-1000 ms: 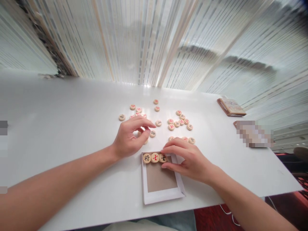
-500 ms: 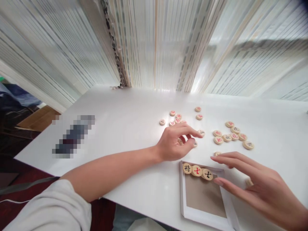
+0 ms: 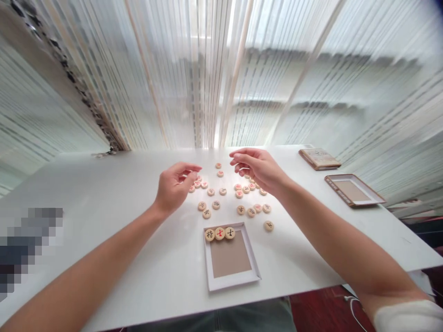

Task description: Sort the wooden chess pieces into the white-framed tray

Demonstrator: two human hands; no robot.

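Observation:
Several round wooden chess pieces (image 3: 221, 191) with red or black characters lie scattered on the white table (image 3: 104, 207). A shallow white box tray (image 3: 230, 256) sits near the front edge, with three pieces (image 3: 219, 233) in a row along its far side. My left hand (image 3: 175, 186) hovers over the left part of the scatter, fingers curled and thumb out, nothing visible in it. My right hand (image 3: 258, 168) is raised over the right part of the scatter with fingers loosely bent and apart, holding nothing I can see.
A second shallow tray (image 3: 353, 190) and a flat brown box (image 3: 320, 158) lie at the table's far right. Striped blinds (image 3: 221, 78) hang behind the table. A blurred patch (image 3: 24, 240) sits at the left edge.
My right hand has left the tray and risen over the scattered pieces. My left hand has lifted off the pieces. The view has swung back to the centre.

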